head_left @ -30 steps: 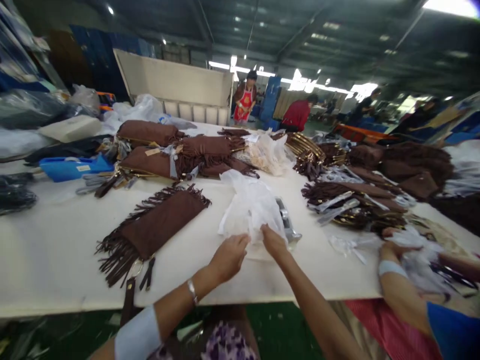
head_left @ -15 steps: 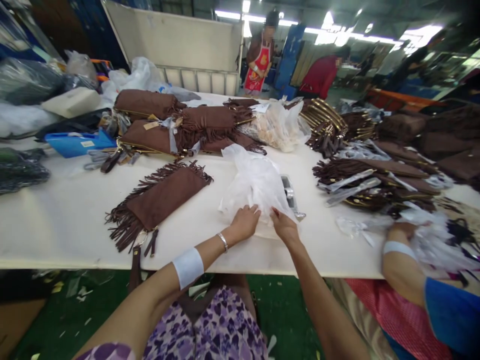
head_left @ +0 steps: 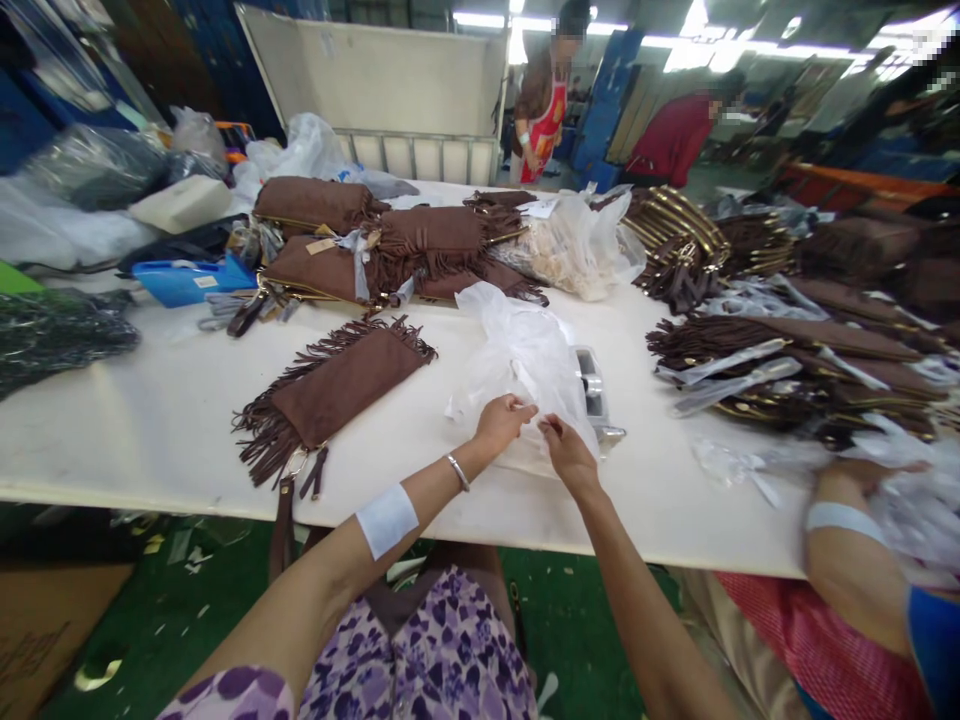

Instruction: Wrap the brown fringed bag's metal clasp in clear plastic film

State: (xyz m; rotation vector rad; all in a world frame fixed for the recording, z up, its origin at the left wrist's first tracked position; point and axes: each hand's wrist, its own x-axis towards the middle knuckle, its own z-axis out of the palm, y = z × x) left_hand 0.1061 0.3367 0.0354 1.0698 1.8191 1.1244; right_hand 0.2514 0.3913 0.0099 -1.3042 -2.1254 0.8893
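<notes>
Left of the left grip (head_left: 504,425), a bare strip of worktop (head_left: 412,435) leaves a way through as far as the fringed brown pouch (head_left: 349,385). Straight ahead, the white plastic (head_left: 517,340) blocks both grips, with the metal device (head_left: 594,384) just beyond the right grip (head_left: 568,452); farther right, bare worktop runs to loose clear plastic (head_left: 724,460) and the piled pouches (head_left: 847,335).

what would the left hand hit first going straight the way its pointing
Probably the crumpled white plastic just beyond the left hand, though the right hand sits close to that line; depth is unclear.
</notes>
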